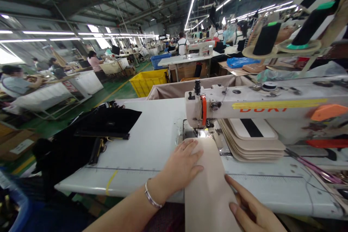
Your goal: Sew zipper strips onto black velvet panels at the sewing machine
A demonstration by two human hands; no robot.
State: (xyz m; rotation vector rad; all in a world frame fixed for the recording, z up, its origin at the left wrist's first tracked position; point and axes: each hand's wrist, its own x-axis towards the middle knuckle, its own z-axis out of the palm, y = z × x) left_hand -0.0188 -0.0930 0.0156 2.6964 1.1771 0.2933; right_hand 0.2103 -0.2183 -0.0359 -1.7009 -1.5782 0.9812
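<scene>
A long beige fabric panel (205, 195) lies on the sewing machine's bed, its far end under the needle area of the machine head (196, 110). My left hand (185, 165) rests flat on the panel's left side near the needle, fingers spread, with a bracelet on the wrist. At the panel's right edge, closer to me, my right hand (251, 210) grips the border, thumb on top and a finger along the edge. Just right of the needle, under the machine arm, sits a stack of beige panels (254, 148); the top one is white with a black stripe.
Black fabric pieces with zippers (108, 125) cover the table's left end. Purple-handled scissors (318, 168) lie at right. Black thread cones (268, 38) stand above the machine. Behind the table are a yellow crate (149, 81) and a fabric-lined bin (168, 88). Other people work farther back.
</scene>
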